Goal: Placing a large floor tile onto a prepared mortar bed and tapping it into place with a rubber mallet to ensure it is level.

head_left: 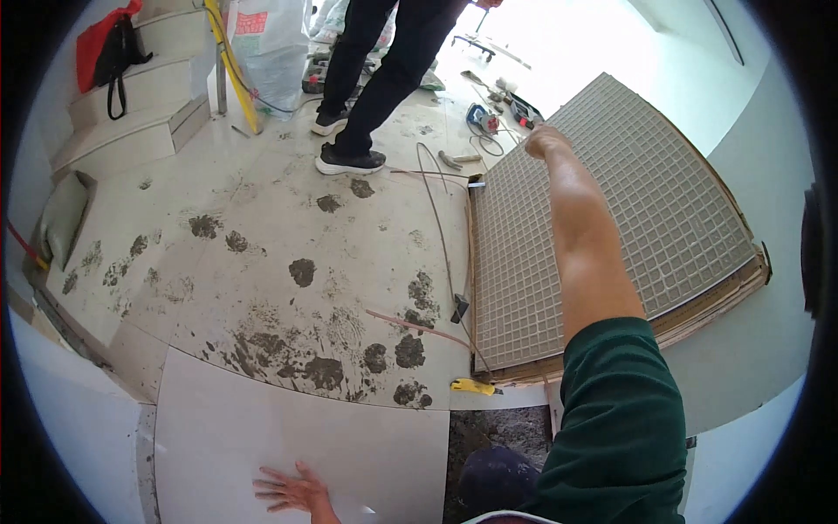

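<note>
My left hand (292,489) lies flat with spread fingers on a large glossy white floor tile (349,437) at the lower middle. My right arm, in a green sleeve, stretches across a big tile (646,183) with a gridded grey back, which leans against the wall at the right. At that tile's far side edge my right hand (546,141) is closed, its fingers curled over the rim and partly hidden. A yellow utility knife (473,386) lies by the leaning tile's lower corner. Beside the white tile, a strip of dark, rough mortar bed (502,428) shows.
Another person in dark trousers (393,79) stands ahead. Mortar footprints (323,371) dot the pale floor. A cord (436,210), a hammer (458,161) and a blue power tool (480,118) lie past the leaning tile. Steps (140,113) with bags rise at left.
</note>
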The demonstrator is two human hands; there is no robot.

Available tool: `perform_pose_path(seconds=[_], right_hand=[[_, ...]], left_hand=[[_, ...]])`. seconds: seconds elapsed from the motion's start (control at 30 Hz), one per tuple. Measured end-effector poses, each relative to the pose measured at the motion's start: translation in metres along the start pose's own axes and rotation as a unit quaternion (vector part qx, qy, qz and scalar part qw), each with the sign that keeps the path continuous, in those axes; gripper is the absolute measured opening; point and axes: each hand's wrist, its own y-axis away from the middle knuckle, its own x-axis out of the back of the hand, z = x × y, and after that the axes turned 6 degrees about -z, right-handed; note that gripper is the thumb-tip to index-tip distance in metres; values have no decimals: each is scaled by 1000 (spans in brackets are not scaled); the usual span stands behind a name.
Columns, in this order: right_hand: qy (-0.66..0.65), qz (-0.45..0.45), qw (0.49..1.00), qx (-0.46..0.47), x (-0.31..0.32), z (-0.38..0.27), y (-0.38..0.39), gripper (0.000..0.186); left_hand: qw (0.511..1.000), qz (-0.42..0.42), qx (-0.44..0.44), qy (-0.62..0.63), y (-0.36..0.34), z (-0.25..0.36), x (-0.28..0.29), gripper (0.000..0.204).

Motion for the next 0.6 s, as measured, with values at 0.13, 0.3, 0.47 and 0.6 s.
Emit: perform_pose_path(seconds=[0.13,0.3,0.47,0.6], right_hand=[[-6,6,1000,-11,-1,12,-7,71],[15,52,999,4,-16,7,2,68],[-3,8,1000,-3,-9,14,-5,68],[-245,-25,969,24,-7,11,-9,73]], left_hand=[[1000,10,-7,2,-3,-1,0,100],[1000,1,-4,2,4,-2,6,99],[1000,-8,-3,-26,7,3,7,99],[998,36,20,-49,-2,12,-10,98]])
